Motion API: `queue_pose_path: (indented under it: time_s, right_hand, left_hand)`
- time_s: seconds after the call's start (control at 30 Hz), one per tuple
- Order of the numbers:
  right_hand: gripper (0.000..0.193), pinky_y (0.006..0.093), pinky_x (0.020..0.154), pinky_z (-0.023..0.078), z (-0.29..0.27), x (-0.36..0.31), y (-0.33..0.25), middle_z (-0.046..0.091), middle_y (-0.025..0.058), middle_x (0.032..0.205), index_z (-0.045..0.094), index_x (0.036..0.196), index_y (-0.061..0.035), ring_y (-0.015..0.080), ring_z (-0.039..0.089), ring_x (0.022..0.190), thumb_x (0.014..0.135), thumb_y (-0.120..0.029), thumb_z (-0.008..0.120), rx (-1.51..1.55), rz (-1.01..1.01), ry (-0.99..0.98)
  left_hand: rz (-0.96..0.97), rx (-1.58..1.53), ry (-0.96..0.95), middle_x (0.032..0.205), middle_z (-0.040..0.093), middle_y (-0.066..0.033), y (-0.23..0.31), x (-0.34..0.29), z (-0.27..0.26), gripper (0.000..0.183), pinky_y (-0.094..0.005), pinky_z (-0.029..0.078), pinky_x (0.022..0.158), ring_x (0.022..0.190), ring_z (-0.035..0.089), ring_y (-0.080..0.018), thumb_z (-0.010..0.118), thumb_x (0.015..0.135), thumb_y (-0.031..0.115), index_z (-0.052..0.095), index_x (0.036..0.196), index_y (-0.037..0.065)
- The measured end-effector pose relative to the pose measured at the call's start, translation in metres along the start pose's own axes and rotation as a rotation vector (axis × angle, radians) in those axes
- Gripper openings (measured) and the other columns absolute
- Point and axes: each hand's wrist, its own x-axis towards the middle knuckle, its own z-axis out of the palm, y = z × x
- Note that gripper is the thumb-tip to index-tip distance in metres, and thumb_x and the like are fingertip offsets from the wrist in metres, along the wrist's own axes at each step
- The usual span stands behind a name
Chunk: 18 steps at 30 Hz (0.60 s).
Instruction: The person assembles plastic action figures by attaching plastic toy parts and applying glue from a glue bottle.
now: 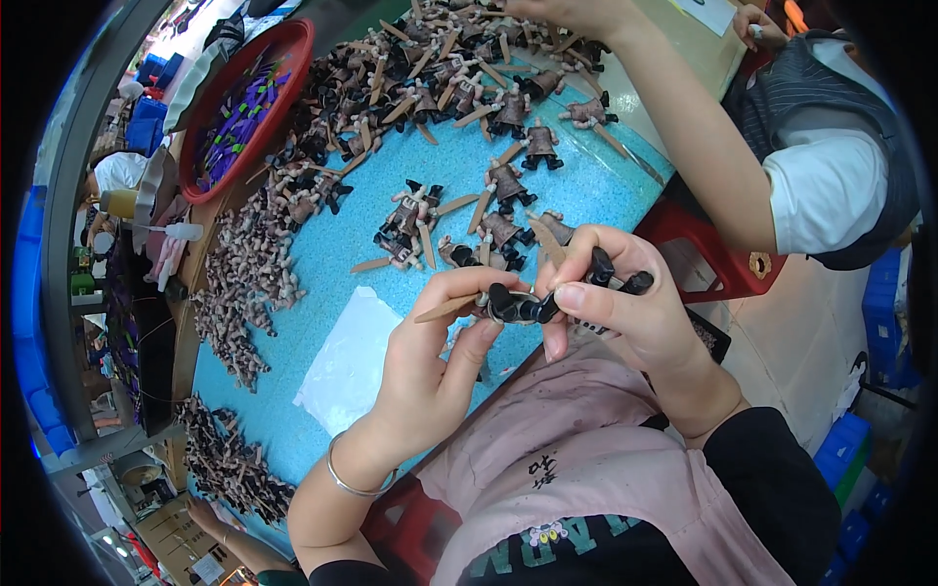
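Close in front of my apron, both of my hands are closed on small toy figures with black boots. Between the fingertips of my left hand [425, 361] is a toy figure [515, 305], seen from its boots, with a tan blade-like piece [446, 309] sticking out to the left. My right hand [640, 317] grips another toy figure [602, 266], its black boots showing beyond my thumb; its body is mostly hidden by my fingers. Another tan piece [547, 240] rises beside my right fingers. Just beyond my hands, several finished-looking figures [504, 184] lie on the blue tabletop [342, 259].
A large pile of figures [420, 93] covers the far table, with smaller pale parts [244, 273] at left. A white plastic bag [352, 356] lies nearby. A red basin [293, 59] holds purple and green pieces. A co-worker's arm [684, 107] reaches in from the right, above a red stool [703, 259].
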Motion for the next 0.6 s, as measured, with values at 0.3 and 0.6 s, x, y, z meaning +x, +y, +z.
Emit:
queue_pose_path:
  time_s: [0.3,0.6]
  right_hand:
    - [0.014,0.0287,0.056,0.055,0.002,-0.004,-0.006,0.058,0.0156,0.088,0.05,0.085,-0.0001,0.0188,0.062,0.062,0.082,0.0,0.063,-0.084,0.087,-0.05]
    - [0.012,0.0214,0.062,0.047,0.005,-0.006,-0.003,0.062,0.0064,0.077,0.053,0.082,-0.0018,0.0105,0.063,0.065,0.083,-0.002,0.065,-0.067,0.109,-0.122]
  left_hand:
    - [0.103,0.216,-0.049,0.107,0.061,-0.0152,0.007,-0.007,-0.005,0.031,-0.034,0.047,0.084,0.095,0.06,-0.0279,0.055,0.083,-0.007,0.055,0.114,-0.002]
    - [0.153,0.36,-0.125,0.108,0.061,-0.0144,0.017,-0.007,-0.015,0.033,-0.0361,0.047,0.082,0.095,0.059,-0.0307,0.056,0.08,-0.009,0.055,0.112,-0.002]
